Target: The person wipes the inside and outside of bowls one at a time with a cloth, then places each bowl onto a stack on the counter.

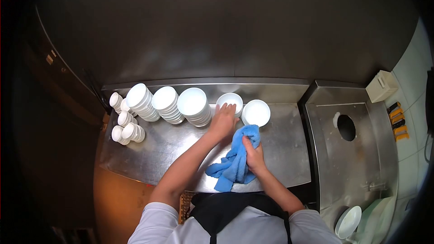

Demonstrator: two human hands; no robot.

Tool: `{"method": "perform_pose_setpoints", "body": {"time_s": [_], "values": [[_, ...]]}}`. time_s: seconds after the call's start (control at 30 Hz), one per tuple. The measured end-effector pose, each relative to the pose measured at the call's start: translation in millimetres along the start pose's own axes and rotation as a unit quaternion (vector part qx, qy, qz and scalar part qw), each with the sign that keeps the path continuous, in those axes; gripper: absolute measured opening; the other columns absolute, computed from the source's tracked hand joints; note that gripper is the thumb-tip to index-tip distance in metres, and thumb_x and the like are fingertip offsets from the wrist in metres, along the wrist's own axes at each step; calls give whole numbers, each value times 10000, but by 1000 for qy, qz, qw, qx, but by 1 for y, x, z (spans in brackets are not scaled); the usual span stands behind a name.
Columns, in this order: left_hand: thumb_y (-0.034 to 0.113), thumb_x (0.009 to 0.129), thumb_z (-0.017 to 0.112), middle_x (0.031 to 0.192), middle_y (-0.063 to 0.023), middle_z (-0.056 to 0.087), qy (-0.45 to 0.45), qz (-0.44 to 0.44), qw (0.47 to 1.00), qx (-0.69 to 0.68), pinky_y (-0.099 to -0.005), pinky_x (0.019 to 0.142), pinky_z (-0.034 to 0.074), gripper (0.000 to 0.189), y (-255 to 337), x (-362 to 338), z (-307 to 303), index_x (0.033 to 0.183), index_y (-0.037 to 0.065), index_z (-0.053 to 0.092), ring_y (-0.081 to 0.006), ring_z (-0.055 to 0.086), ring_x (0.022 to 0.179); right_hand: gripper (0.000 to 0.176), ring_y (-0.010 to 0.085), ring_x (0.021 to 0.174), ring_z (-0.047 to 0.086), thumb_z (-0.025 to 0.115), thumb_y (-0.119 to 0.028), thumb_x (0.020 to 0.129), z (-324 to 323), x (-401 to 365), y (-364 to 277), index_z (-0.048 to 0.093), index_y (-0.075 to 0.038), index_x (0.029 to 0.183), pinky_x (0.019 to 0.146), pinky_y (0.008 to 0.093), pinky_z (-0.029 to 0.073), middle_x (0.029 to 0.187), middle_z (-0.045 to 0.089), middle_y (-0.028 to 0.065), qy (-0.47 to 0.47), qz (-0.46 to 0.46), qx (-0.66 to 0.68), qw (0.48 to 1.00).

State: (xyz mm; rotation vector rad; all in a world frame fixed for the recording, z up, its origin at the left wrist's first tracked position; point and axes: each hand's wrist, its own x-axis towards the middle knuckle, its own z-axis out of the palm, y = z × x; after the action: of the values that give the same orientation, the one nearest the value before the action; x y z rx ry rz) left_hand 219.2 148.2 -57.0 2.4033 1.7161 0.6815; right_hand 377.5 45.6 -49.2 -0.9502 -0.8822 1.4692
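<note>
My left hand point(224, 119) reaches over a white bowl point(229, 101) at the back of the steel counter. Its fingers lie inside the near rim and its thumb is by the outer side, gripping the bowl's edge. Just right of that bowl stands another short stack of white bowls point(257, 112). Closer to my body, my right hand point(254, 156) is closed around a bunched blue towel point(237, 160). The towel's upper end comes up to the front of the right-hand bowls, and its loose folds hang toward the counter's front edge.
Tall stacks of white bowls point(192, 101) line the back left of the counter point(285, 153). Smaller stacked white cups or bowls point(129, 131) stand farther left. To the right are a steel surface with a round hole point(346, 128), a white dish point(348, 222) and yellow-and-black-handled tools point(398, 122).
</note>
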Motion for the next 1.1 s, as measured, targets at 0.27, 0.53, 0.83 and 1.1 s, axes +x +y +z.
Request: {"method": "perform_pose_setpoints", "body": {"time_s": [0.27, 0.53, 0.83, 1.1], "values": [[249, 962, 524, 813, -170, 638, 85, -171, 951, -244, -428, 830, 475, 271, 11, 1, -14, 822, 29, 598, -382, 603, 793, 282, 150, 831, 619, 638, -251, 925, -18, -4, 9, 644, 14, 1022, 748, 310, 501, 919, 663, 75, 35, 6, -4, 999], [133, 970, 552, 884, -33, 668, 32, -76, 880, -467, -284, 703, 469, 180, 59, -113, -42, 1037, -10, 638, -99, 581, 786, 513, 355, 1188, 538, 722, -225, 760, 20, 21, -35, 597, 35, 1184, 1029, 431, 411, 1262, 567, 219, -139, -349, -396, 838], [132, 996, 529, 903, -15, 663, 168, -172, 833, -498, -245, 758, 474, 194, 48, -129, -68, 1055, -26, 625, -87, 595, 846, 479, 277, 1246, 507, 647, -194, 824, 49, -9, 28, 567, 28, 1241, 1039, 390, 400, 1320, 528, 192, -175, -315, -239, 902], [95, 986, 494, 1166, -142, 640, 7, -107, 641, -760, -373, 1002, 435, 288, 34, -148, -100, 1215, -65, 568, -237, 598, 1098, 329, 185, 978, 638, 656, -147, 890, 38, 47, -39, 612, -35, 1196, 852, 324, 516, 1111, 654, 72, -243, 144, 26, 959]]}}
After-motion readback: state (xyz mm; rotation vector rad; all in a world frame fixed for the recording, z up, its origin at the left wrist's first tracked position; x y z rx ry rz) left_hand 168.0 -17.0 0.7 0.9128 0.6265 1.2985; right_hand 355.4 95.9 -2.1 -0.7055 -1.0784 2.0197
